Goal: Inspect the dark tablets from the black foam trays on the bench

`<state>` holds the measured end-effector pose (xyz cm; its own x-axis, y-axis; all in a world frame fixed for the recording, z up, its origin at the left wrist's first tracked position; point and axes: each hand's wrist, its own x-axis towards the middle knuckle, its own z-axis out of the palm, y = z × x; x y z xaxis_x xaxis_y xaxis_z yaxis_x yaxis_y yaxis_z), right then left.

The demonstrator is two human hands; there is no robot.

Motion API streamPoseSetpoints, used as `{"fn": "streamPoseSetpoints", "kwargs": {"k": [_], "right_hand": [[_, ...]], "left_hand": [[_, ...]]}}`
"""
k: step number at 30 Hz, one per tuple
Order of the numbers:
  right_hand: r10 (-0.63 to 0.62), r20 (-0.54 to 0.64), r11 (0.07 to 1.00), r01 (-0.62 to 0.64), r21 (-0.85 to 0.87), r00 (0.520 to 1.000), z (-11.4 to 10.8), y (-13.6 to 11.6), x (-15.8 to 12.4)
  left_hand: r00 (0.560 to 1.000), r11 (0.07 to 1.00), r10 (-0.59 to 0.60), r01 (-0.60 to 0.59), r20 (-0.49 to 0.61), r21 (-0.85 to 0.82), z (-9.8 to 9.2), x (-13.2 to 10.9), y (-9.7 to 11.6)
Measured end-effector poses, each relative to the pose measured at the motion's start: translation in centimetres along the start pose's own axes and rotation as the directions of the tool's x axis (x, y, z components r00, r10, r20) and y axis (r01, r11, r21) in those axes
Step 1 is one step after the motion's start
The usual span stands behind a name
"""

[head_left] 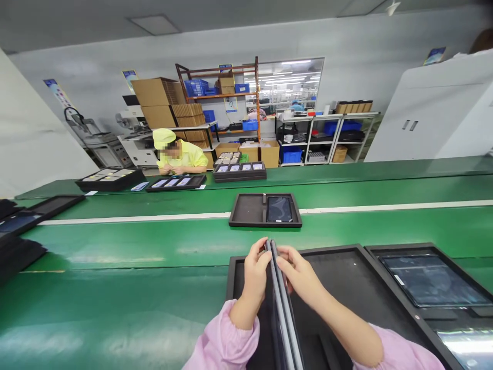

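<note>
The green conveyor (154, 246) lies open to the left of the hands. At its near edge, a black tray (339, 277) sits under two tablets (284, 318). They stand on edge, faces together, clasped between the left hand (256, 272) and right hand (298, 275).

Held tablets (282, 308) edge-on, faces unseen, lower ends cut at 6 o'clock. Right tray (408, 248) cropped at 4 o'clock. Black stack (17, 252) cropped at 9 o'clock.

Factory floor: green conveyor belt (134, 246), trays (239, 172).
</note>
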<state>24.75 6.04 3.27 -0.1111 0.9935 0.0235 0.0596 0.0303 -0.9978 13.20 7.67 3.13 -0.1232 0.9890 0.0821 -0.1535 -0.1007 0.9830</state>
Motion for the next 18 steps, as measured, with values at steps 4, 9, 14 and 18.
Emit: {"fn": "streamPoseSetpoints", "kwargs": {"k": [4, 9, 14, 18], "right_hand": [[0.081, 0.02, 0.976, -0.083, 0.202, 0.997, 0.4, -0.8, 2.7], [0.094, 0.092, 0.975, -0.11, 0.191, 0.991, 0.5, -1.0, 3.3], [0.068, 0.059, 0.984, -0.076, 0.159, 0.996, 0.5, -1.0, 3.1], [0.083, 0.063, 0.985, -0.091, 0.147, 0.995, 0.6, -1.2, 3.1]], "left_hand": [[0.999, 0.999, -0.009, 0.012, 0.043, -0.051, -0.4, 0.5, 0.4], [0.996, 0.997, -0.058, 0.062, 0.068, -0.053, -0.6, 0.6, 0.7], [0.995, 0.997, -0.063, 0.066, 0.084, -0.034, -0.8, 0.6, 1.1], [0.991, 0.996, -0.084, 0.087, 0.102, -0.028, -0.9, 0.7, 1.2]]}}
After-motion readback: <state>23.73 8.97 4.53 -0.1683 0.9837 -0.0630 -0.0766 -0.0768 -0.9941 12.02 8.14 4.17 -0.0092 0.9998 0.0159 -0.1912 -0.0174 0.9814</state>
